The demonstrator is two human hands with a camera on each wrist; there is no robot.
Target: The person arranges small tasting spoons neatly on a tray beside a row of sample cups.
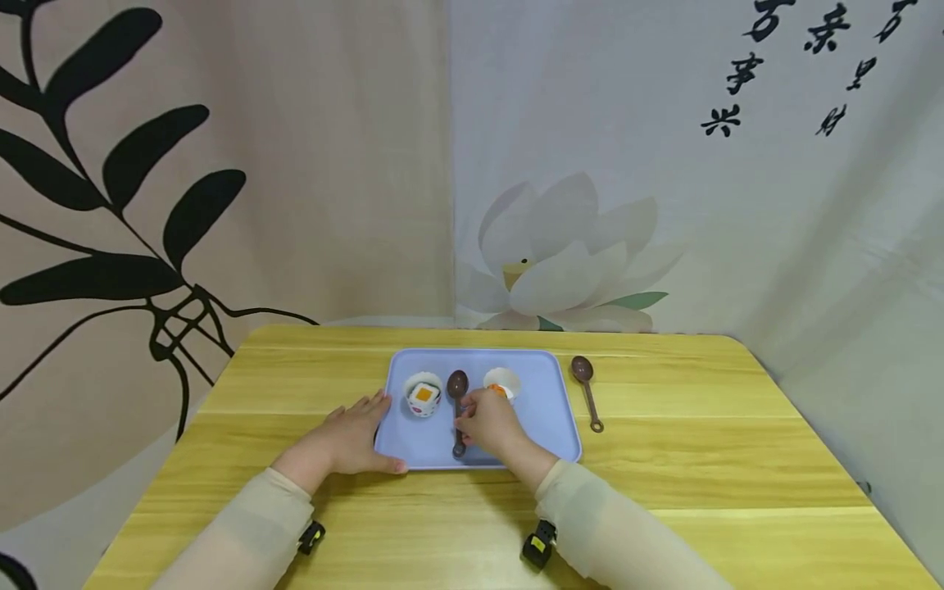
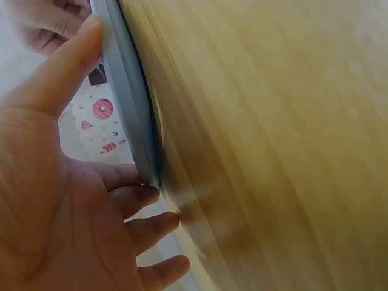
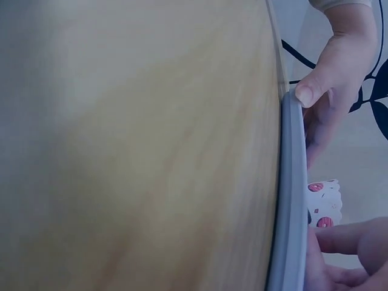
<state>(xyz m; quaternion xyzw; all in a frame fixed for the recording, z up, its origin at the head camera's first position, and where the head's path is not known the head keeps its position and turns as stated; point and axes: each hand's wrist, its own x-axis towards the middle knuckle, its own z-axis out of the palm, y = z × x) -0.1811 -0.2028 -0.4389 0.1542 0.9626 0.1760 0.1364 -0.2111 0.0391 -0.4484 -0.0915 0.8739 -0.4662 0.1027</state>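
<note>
A lavender tray [image 1: 431,453] lies on the table. My left hand [image 1: 352,434] rests at its front left corner, fingers spread along the left side and thumb on the front rim, as the left wrist view also shows. On the tray, my right hand [image 1: 492,422] pinches the handle of a brown spoon [image 1: 457,383], whose bowl points away from me. Left of that spoon stands a patterned paper baking cup [image 1: 424,400] holding a white piece with an orange square on top. Behind my right hand is a second white cup [image 1: 509,380] with something orange, partly hidden.
Another brown spoon [image 1: 583,370] lies on the wooden table [image 1: 708,459], right of the tray. A printed curtain [image 1: 354,164] hangs behind the table's back edge. Dark wrist cameras [image 1: 540,545] are strapped under both forearms.
</note>
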